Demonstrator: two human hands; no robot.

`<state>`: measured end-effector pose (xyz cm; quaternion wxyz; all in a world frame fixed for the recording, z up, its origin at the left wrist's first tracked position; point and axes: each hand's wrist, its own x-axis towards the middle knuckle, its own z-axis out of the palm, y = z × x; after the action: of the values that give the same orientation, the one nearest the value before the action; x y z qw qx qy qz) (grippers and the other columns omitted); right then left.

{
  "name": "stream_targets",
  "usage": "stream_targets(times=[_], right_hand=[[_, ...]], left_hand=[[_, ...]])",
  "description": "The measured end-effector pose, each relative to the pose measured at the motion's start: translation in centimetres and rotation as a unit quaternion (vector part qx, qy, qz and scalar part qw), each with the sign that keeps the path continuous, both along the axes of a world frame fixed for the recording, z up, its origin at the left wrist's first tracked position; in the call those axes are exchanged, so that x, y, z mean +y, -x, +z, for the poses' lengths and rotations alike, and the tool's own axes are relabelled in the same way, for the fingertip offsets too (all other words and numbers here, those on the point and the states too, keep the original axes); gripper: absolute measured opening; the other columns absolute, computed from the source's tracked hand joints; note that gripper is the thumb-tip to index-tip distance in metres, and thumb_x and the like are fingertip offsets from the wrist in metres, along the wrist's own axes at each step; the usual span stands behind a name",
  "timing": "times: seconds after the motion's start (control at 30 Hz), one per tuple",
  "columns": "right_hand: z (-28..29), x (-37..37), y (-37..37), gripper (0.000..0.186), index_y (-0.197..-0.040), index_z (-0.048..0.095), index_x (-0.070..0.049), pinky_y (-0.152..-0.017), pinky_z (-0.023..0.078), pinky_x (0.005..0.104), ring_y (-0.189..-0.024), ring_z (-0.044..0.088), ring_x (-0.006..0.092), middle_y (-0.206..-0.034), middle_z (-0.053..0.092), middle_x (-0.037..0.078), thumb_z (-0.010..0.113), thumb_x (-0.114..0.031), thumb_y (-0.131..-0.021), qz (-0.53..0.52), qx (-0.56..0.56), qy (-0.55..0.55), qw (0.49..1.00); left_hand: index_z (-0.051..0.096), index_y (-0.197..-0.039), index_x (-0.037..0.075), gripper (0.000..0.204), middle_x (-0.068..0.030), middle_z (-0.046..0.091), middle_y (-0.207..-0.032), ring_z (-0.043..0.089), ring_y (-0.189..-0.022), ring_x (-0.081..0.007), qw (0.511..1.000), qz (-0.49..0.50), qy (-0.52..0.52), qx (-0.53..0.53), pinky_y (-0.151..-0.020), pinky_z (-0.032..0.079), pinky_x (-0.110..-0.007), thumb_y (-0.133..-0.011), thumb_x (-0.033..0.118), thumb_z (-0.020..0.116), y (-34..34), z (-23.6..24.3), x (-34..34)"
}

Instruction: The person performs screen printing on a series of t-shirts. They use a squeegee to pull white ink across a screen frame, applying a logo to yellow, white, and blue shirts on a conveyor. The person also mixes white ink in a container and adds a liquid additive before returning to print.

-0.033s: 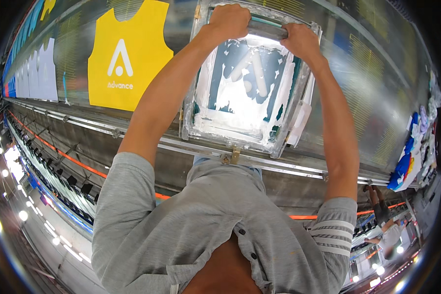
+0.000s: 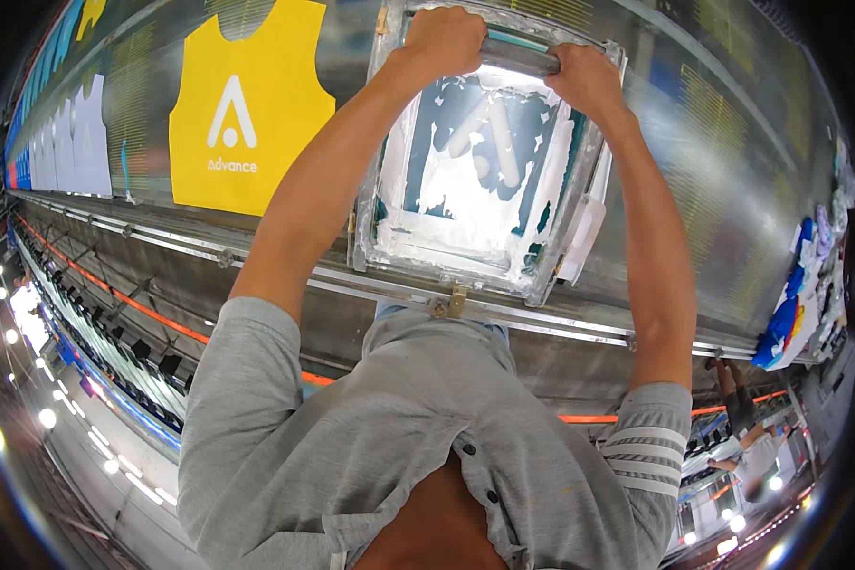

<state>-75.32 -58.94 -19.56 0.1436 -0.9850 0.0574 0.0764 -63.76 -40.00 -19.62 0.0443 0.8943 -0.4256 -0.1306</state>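
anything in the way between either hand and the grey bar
Nothing visible: the left hand and right hand already grip the grey bar, one at each end, near the far side of the white-smeared frame.

A: What is hidden at the grip?
B: The left hand (image 2: 444, 40) and the right hand (image 2: 585, 76) cover the ends of the grey handle (image 2: 520, 57).
A: And lower, left of it?
B: The left forearm (image 2: 337, 166) hides a corner of the yellow vest (image 2: 195, 123).
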Motion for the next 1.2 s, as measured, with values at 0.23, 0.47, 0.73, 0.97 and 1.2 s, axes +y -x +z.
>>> stream_targets(times=[0.23, 0.47, 0.73, 0.97, 1.2], right_hand=[[-1.9, 4.5, 7.8, 0.017, -0.084, 0.071, -0.007, -0.104, 0.041, 0.0488, -0.082, 0.065, 0.0293, -0.081, 0.065, 0.012, 0.060, -0.006, -0.071, 0.063, -0.074, -0.028, 0.995], [-1.5, 11.1, 19.6, 0.012, -0.079, 0.068, -0.006, -0.104, 0.040, 0.0513, -0.082, 0.064, 0.0279, -0.078, 0.061, 0.010, 0.060, -0.003, -0.071, 0.061, -0.062, -0.054, 0.995], [0.0, 12.9, 23.3, 0.048, -0.115, 0.064, -0.006, -0.107, 0.036, 0.0498, -0.109, 0.057, 0.0296, -0.109, 0.062, 0.012, 0.077, -0.019, -0.071, 0.041, -0.011, -0.081, 0.996], [-0.6, 7.9, 26.0, 0.064, -0.128, 0.056, -0.001, -0.101, 0.040, 0.0436, -0.114, 0.054, 0.0347, -0.124, 0.058, 0.021, 0.074, -0.040, -0.081, -0.158, -0.190, -0.220, 0.944], [-4.7, 3.3, 22.7, 0.068, -0.130, 0.054, 0.001, -0.095, 0.045, 0.0431, -0.111, 0.057, 0.0368, -0.120, 0.061, 0.025, 0.071, -0.046, -0.083, -0.412, -0.143, -0.228, 0.870]], left_hand=[[0.074, -0.082, 0.011, 0.015, -0.0140, 0.070, -0.082, 0.069, -0.078, -0.0326, 0.997, 0.038, -0.047, 0.053, -0.067, 0.054, -0.044, -0.069, 0.012, 0.065, 8.4, 0.3, 5.0], [0.069, -0.075, 0.008, 0.010, -0.0120, 0.067, -0.076, 0.067, -0.072, -0.0322, 0.993, 0.048, 0.090, 0.068, -0.060, 0.052, -0.046, -0.069, 0.008, 0.062, 20.8, -1.4, 12.4], [0.068, -0.097, 0.004, 0.027, -0.0120, 0.069, -0.101, 0.064, -0.104, -0.0283, 0.998, -0.025, 0.013, -0.053, -0.098, 0.044, -0.043, -0.072, 0.006, 0.061, 25.1, 0.9, 11.8], [0.066, -0.110, 0.006, 0.043, -0.0138, 0.069, -0.109, 0.065, -0.105, -0.0294, 0.998, 0.016, 0.044, 0.038, -0.087, 0.051, -0.043, -0.067, 0.003, 0.063, 29.7, -1.2, 13.6], [0.073, -0.085, 0.000, 0.028, -0.0214, 0.070, -0.090, 0.066, -0.085, -0.0378, 0.937, 0.029, -0.222, 0.267, -0.073, 0.052, -0.044, -0.058, 0.005, 0.073, 20.4, -0.2, 5.2]])
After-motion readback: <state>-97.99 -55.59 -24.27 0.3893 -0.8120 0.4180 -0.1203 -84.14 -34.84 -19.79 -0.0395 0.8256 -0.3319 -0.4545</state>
